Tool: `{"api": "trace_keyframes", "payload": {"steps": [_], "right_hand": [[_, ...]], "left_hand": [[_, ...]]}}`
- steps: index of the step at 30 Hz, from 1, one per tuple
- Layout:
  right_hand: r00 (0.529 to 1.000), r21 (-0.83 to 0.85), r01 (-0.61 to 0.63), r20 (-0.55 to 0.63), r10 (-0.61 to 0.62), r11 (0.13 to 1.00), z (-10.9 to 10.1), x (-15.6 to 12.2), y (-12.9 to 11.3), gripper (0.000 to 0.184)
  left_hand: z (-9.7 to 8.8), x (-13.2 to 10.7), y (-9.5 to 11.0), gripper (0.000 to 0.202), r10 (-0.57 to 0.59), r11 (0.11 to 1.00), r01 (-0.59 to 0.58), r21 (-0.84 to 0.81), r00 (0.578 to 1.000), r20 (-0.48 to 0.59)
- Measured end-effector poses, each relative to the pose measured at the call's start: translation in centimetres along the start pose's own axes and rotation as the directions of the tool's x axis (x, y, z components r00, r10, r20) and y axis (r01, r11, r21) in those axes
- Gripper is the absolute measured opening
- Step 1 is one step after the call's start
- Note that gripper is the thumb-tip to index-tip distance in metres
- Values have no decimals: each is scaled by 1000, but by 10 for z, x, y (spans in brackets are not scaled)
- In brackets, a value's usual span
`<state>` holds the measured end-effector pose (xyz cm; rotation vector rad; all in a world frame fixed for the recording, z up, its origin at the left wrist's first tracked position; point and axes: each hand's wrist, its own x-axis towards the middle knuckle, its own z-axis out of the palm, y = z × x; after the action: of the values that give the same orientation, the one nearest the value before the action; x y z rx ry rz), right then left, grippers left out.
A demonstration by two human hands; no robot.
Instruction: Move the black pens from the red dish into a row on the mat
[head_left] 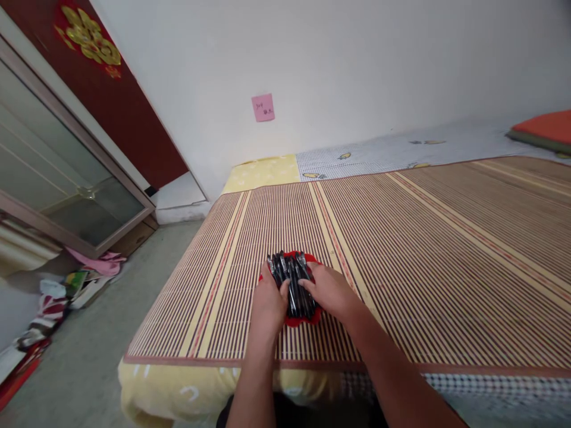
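A bundle of several black pens (293, 291) lies side by side over a red scallop-edged tray or dish (294, 322) on the striped mat. My left hand (270, 297) is wrapped round the left side of the bundle, its thumb on top of the pens. From the right, my right hand (328, 286) closes on the other side, thumb also laid on the pens. Both hands' fingers are partly hidden behind the bundle. The red rim shows at the back, front and sides; most of the dish is covered by the pens.
The bamboo mat (401, 249) covers a bed with a yellow sheet (263, 172). Folded orange cloth (544, 132) lies at the far right. A pink note (263, 107) is on the wall. At left are a glass door (62, 160) and floor clutter (53, 303).
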<state>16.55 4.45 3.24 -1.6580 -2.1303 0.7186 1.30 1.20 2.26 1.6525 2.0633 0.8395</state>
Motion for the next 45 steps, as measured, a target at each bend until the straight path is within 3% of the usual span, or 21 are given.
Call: {"api": "trace_keyframes", "payload": {"steps": [5,10,14,20,24,29,33,35,40,43,45], "right_hand": [[1000,41,-3,14,2,999,5,-2,-8,31],[1000,164,13,6,-14,986,7,4,-1,33],[1000,259,23,0,-23,966,10,9,6,37],[998,388,62,-34,-53,919,15,12,9,35],[996,471,87,-60,-66,878,18,13,6,38],[982,518,159,-173,-79,841,23,12,-4,55],[934,556,295,-340,-112,777,27,10,-11,56],[909,548,343,-399,-121,763,28,11,-11,52],[927,579,317,-356,-117,751,31,14,-3,40],[951,626,283,-284,-125,726,32,15,1,46],[954,651,288,-261,-149,702,31,15,2,48]], "left_hand": [[10,9,-1,52,-29,994,31,-101,999,29],[17,25,-12,45,-4,918,21,-397,999,44],[27,32,-14,38,-59,739,106,-665,994,93],[46,32,-6,46,-164,368,232,-901,969,182],[49,31,-4,49,-170,324,232,-917,968,184],[39,28,6,52,-181,336,172,-926,977,116],[27,22,13,46,-85,456,-14,-890,995,-59],[24,20,13,43,-38,491,-61,-869,995,-91],[24,16,9,44,23,598,-107,-795,993,-116],[22,14,12,44,46,671,-128,-730,990,-131],[22,13,14,45,71,675,-148,-723,988,-136]]}}
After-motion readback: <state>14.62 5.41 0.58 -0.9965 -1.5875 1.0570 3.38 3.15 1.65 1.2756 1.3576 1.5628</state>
